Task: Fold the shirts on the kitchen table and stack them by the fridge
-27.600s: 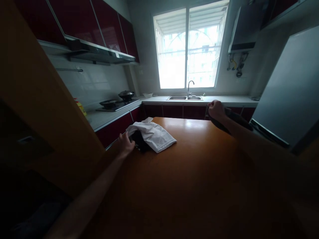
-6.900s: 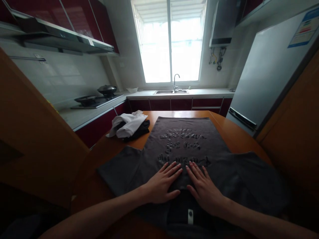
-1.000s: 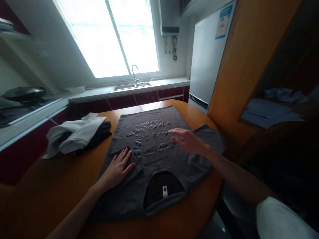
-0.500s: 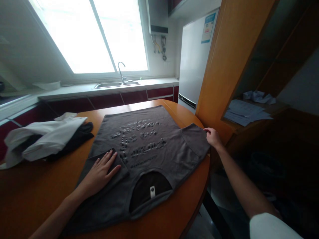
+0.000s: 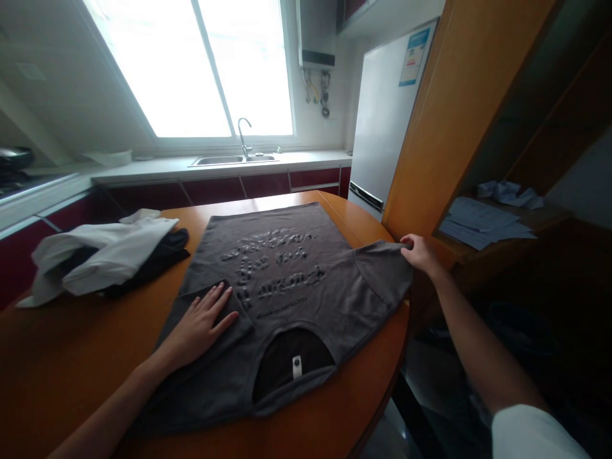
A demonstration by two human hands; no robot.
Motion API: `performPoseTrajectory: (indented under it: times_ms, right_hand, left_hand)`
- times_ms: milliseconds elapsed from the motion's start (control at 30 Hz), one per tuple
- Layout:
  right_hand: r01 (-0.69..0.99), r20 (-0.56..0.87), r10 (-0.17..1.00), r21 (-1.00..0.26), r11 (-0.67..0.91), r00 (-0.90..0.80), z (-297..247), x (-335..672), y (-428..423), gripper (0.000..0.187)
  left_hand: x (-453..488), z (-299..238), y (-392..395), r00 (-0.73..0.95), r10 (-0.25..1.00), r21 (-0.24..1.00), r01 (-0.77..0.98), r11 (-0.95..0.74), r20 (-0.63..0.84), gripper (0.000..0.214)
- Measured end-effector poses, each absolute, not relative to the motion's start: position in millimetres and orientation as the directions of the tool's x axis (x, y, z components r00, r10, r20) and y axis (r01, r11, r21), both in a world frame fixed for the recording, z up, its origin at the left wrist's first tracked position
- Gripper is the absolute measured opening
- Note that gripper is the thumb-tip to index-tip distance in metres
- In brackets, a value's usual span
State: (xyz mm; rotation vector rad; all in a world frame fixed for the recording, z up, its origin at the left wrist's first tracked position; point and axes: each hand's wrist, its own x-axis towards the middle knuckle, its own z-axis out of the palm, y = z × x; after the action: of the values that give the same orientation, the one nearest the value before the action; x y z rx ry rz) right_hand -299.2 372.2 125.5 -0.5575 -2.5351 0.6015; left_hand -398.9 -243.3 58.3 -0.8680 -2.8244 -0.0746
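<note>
A dark grey T-shirt [image 5: 329,306] with raised dark lettering lies spread on the wooden table [image 5: 57,350], its neckline with a white label toward me. My left hand [image 5: 205,322] rests flat with fingers spread on the sleeve at the left, which is folded inward over the shirt. At the table's right edge my right hand [image 5: 421,254] pinches the corner of the other sleeve between thumb and fingers. That sleeve is drawn outward and lifted slightly at its tip.
White and black clothes [image 5: 115,252] lie bunched on the table's left side. Papers [image 5: 482,223] sit on a wooden shelf at the right. Behind the table are a counter with a sink [image 5: 222,160], a window and a fridge [image 5: 382,115].
The view has shifted slightly left. My right hand still grips the sleeve, whose tip looks raised and pulled straighter. My left hand stays flat on the folded sleeve.
</note>
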Motion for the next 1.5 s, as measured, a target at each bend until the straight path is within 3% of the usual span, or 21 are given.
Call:
performPoseTrajectory:
  times_ms: [133,267,333,433,500,633,700,867,1033,1167,1300,1400,1500]
  right_hand:
    - [0.154,0.447,0.368,-0.445,0.882,-0.815,180,-306,330,0.029]
    - [-0.041,0.452,0.183,-0.442,0.896,-0.873,211,-314,264,0.033]
    - [-0.149,0.417,0.078,-0.485,0.862,-0.906,212,-319,232,0.029]
    - [-0.273,0.25,-0.147,-0.607,0.746,-0.957,200,-328,203,0.025]
    - [-0.281,0.188,-0.21,-0.677,0.68,-0.96,191,-334,201,0.026]
    - [-0.198,0.305,0.032,-0.69,0.696,-0.952,175,-348,225,0.023]
    - [-0.182,0.357,0.092,-0.662,0.727,-0.93,164,-352,239,0.026]
    - [-0.28,0.405,-0.047,-0.539,0.794,-0.913,129,-357,246,0.038]
    - [-0.359,0.34,-0.23,-0.386,0.85,-0.912,110,-365,227,0.029]
    - [-0.236,0.215,-0.179,-0.279,0.931,-0.96,116,-384,218,0.023]
    - [-0.095,0.077,-0.075,-0.314,0.945,-0.994,122,-407,217,0.013]
    - [-0.063,0.101,-0.027,-0.374,0.925,-0.995,122,-416,218,0.013]
    - [-0.048,0.156,0.0,-0.306,0.951,-0.988,119,-411,216,0.022]
  left_hand:
    - [-398,61,-242,-0.816,0.549,-0.002,0.558,0.83,0.181,0.07]
    - [-397,61,-243,-0.806,0.562,0.006,0.573,0.819,0.186,0.07]
    - [-396,61,-243,-0.806,0.562,0.01,0.573,0.819,0.184,0.07]
    - [-395,62,-242,-0.814,0.556,0.015,0.566,0.824,0.166,0.072]
    - [-394,63,-241,-0.814,0.557,0.021,0.567,0.823,0.163,0.072]
    - [-394,63,-241,-0.819,0.549,0.035,0.561,0.827,0.164,0.073]
    - [-394,64,-240,-0.829,0.541,0.043,0.551,0.833,0.144,0.074]
    - [-390,69,-237,-0.833,0.542,0.058,0.55,0.833,0.114,0.075]
    - [-387,71,-236,-0.827,0.545,0.064,0.557,0.828,0.139,0.073]
    - [-387,68,-237,-0.829,0.543,0.079,0.555,0.828,0.137,0.073]
    - [-385,69,-237,-0.831,0.541,0.09,0.554,0.828,0.131,0.073]
    - [-383,73,-235,-0.837,0.537,0.09,0.546,0.833,0.106,0.075]
    - [-381,75,-233,-0.837,0.536,0.094,0.545,0.833,0.109,0.075]
